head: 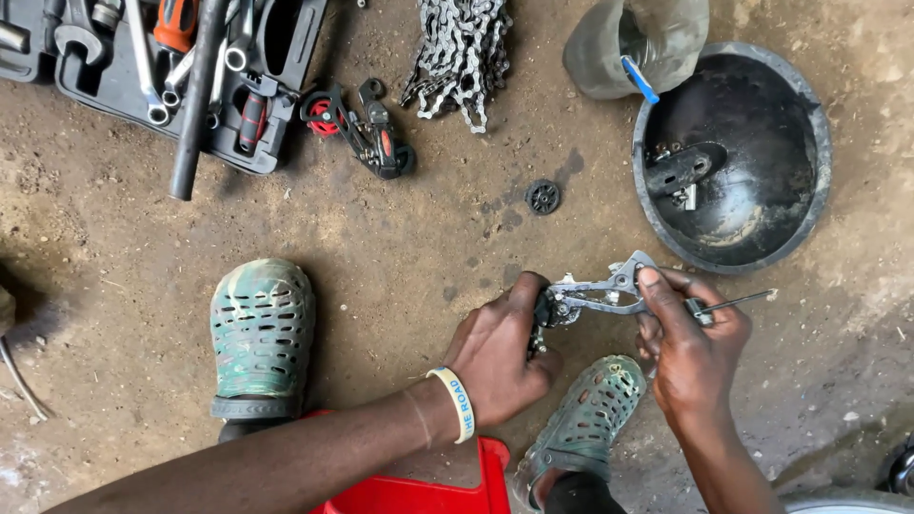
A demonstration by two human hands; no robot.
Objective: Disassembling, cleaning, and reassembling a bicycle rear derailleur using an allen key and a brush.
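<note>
My left hand [497, 350] grips the dark end of a silver bicycle derailleur [595, 292], held just above the dirt ground. My right hand [687, 345] holds the derailleur's other end, index finger lying along its cage, with a thin metal tool [741, 303] sticking out to the right between the fingers. A pale wristband [455, 403] circles my left wrist. Both hands hover above my right green perforated clog [590, 419].
A black round basin [752, 228] with a metal part inside sits at right, a bicycle chain [459, 52] at top centre, another derailleur [367, 128] and an open tool case [162, 71] at top left. A small black pulley wheel [543, 197] lies on the dirt. Left clog [261, 328], red stool [419, 490].
</note>
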